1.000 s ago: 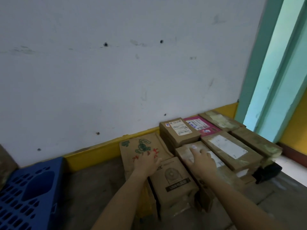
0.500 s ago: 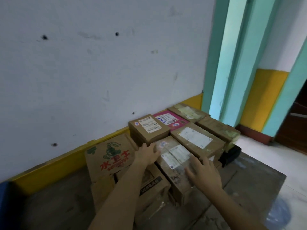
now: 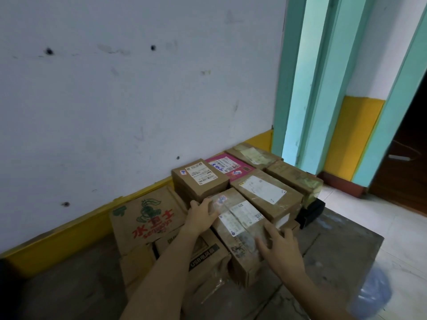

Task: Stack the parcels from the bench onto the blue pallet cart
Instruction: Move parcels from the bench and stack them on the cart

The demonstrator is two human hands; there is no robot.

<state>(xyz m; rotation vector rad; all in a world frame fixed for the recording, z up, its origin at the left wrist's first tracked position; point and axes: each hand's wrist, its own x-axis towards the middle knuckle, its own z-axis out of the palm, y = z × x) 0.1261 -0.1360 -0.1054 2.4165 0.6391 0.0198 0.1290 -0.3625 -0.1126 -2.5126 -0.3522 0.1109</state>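
Note:
Several cardboard parcels sit packed together on the grey bench against the wall. A long taped brown parcel with white labels lies in the middle. My left hand grips its far left end, fingers curled over the top edge. My right hand lies on its near right side with fingers spread. Left of it lie a box with a green and red print and a box with a black USB label. The blue pallet cart is out of view.
Behind stand a small labelled box, a pink parcel and a large white-labelled box. More boxes and a black item line the right. Teal door frame and tiled floor lie to the right.
The view swung right, and the blue cart left the frame. My right hand moved from the parcel's top down to its near side; my left hand shifted from the printed box to the parcel's far end.

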